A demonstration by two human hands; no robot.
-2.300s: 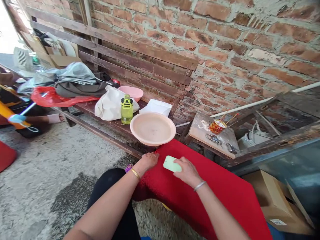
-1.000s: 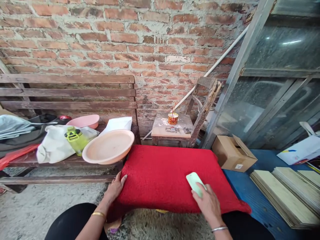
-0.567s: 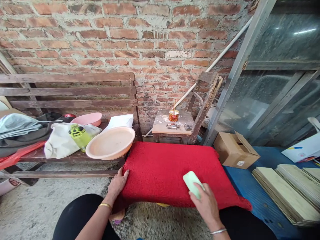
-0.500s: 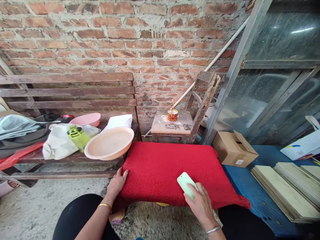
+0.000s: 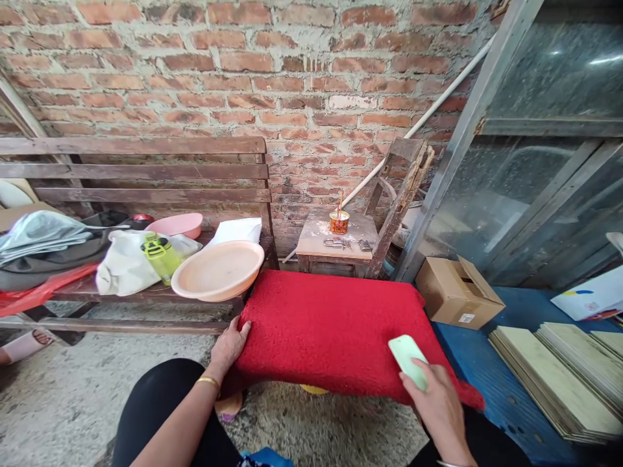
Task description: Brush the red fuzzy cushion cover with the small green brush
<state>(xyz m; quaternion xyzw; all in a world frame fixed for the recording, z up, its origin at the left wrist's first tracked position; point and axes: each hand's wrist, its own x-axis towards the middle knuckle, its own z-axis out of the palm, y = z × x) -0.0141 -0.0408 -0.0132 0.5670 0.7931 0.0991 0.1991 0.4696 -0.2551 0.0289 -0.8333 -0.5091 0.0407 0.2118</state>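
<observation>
The right hand [image 5: 440, 405] presses a pale green scrubber [image 5: 407, 360] onto the red mat [image 5: 331, 324] near its 4 o'clock corner, long axis toward 11 o'clock, while the left hand [image 5: 230, 340] lies flat at the mat's 9 o'clock edge.

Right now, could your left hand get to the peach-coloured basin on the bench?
Probably yes. The left hand rests on the near left corner of the red mat, and the basin sits just beyond it on the bench edge. Nothing stands between them.
</observation>
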